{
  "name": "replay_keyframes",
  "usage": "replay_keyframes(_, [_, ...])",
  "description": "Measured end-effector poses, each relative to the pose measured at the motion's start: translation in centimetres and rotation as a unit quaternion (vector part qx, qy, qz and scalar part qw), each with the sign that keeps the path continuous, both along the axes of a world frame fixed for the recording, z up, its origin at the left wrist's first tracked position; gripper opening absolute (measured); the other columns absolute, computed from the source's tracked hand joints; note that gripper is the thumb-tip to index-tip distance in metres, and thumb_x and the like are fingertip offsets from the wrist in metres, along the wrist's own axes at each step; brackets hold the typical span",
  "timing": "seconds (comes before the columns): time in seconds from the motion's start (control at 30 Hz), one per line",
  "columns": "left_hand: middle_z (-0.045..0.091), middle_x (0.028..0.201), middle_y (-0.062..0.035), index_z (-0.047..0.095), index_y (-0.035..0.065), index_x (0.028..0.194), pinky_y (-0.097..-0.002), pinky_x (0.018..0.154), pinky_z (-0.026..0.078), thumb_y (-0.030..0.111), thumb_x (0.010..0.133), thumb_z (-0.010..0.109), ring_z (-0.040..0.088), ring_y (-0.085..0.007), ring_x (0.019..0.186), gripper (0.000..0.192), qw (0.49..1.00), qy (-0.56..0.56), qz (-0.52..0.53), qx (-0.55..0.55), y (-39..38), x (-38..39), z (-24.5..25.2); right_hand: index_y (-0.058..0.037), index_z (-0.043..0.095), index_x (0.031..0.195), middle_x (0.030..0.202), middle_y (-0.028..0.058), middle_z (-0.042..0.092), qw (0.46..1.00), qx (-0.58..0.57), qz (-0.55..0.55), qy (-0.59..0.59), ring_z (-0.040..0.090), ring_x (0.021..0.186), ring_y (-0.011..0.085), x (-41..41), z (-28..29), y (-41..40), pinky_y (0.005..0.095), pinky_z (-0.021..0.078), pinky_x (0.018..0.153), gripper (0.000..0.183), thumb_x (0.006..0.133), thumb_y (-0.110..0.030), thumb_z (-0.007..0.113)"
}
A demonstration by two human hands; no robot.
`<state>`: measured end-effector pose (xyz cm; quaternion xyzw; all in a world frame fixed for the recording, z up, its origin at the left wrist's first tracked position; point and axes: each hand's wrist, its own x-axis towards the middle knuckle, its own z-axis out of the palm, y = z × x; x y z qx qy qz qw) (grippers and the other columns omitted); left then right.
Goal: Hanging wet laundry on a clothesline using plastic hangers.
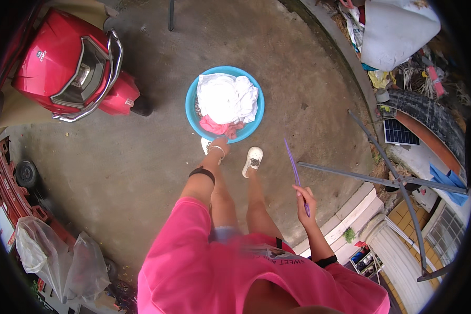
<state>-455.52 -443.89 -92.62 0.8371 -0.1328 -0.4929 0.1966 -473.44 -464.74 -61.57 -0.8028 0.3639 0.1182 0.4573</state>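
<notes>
A round blue plastic basin [261, 103] lies before me, filled with bunched white cloth [223, 98] and a smaller pink cloth [214, 125]. My left hand [219, 143] is at the near rim of the basin, below the pink cloth. Its fingertips are too unclear to show whether they grip the rim or cloth. Off to the right and apart from the basin, my right hand [307, 202] holds a thin purple plastic hanger [292, 161], seen almost edge-on. The hanger points away from me, with nothing hanging on it.
A red scooter [62, 59] stands at the upper left. Grey metal rack legs [349, 173] cross at the right, beside a low white step [345, 216]. Plastic bags [43, 247] lie lower left; a tire [428, 117] and clutter line the right edge. Concrete ground [141, 168] spreads between.
</notes>
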Motion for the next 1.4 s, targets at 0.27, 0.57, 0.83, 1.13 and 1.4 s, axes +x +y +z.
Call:
replay_keyframes(0.27, [0.031,0.129,-0.0313,0.019,-0.0073,0.131,-0.0345,0.093,0.039,0.024,0.075,0.062,0.041,-0.0363,0.116,0.077,0.991,-0.117,0.057,-0.033,-10.2,6.7,-14.0,-0.0046,0.062,0.098,0.067,0.0054,0.044,0.991,-0.016,-0.069,0.11,0.043,0.058,0.0116,-12.8,-6.5,-2.3,0.0232,0.034,0.054,0.02,0.087,-0.003,0.045])
replay_keyframes(0.57, [0.063,0.082,-0.0157,0.058,-0.0035,0.092,-0.0363,0.069,0.045,0.029,0.069,0.067,0.06,-0.0309,0.075,0.041,0.94,-0.079,0.265,-0.199,-14.4,-3.0,-6.5,-0.0037,0.061,0.099,0.068,-0.0005,0.043,0.982,0.071,-0.133,0.117,0.041,0.053,0.005,-13.8,-7.6,-1.3,0.02,0.0324,0.048,0.017,0.088,-0.01,0.05])
replay_keyframes(0.83, [0.058,0.072,0.0026,0.06,0.0029,0.082,-0.0223,0.059,0.042,0.009,0.071,0.068,0.052,-0.0059,0.065,0.015,0.778,0.116,0.397,-0.473,-9.2,0.7,28.7,-0.0012,0.054,0.112,0.081,0.002,0.044,0.986,0.131,-0.053,-0.092,0.047,0.062,0.0083,-3.1,-7.4,-3.5,0.0227,0.0402,0.057,0.042,0.076,-0.019,0.066])
replay_keyframes(1.13, [0.053,0.087,-0.0017,0.047,0.0034,0.104,-0.0217,0.065,0.04,0.001,0.077,0.059,0.051,-0.008,0.074,0.029,0.647,0.116,0.332,-0.676,-7.6,-0.2,53.0,0.0009,0.059,0.092,0.089,0.0108,0.057,0.952,0.136,0.096,-0.257,0.056,0.083,0.0206,11.0,2.5,0.3,0.0319,0.0434,0.073,0.025,0.075,-0.017,0.06])
replay_keyframes(1.4, [0.059,0.09,-0.0045,0.054,0.0005,0.101,-0.0224,0.062,0.046,0.013,0.084,0.054,0.057,-0.0102,0.077,0.021,0.748,-0.092,0.355,-0.553,7.4,9.8,60.4,-0.01,0.055,0.08,0.067,-0.0043,0.056,0.782,0.546,-0.03,-0.299,0.046,0.048,0.0019,16.2,18.2,-3.4,0.0159,0.0227,0.034,0.012,0.082,-0.019,0.049])
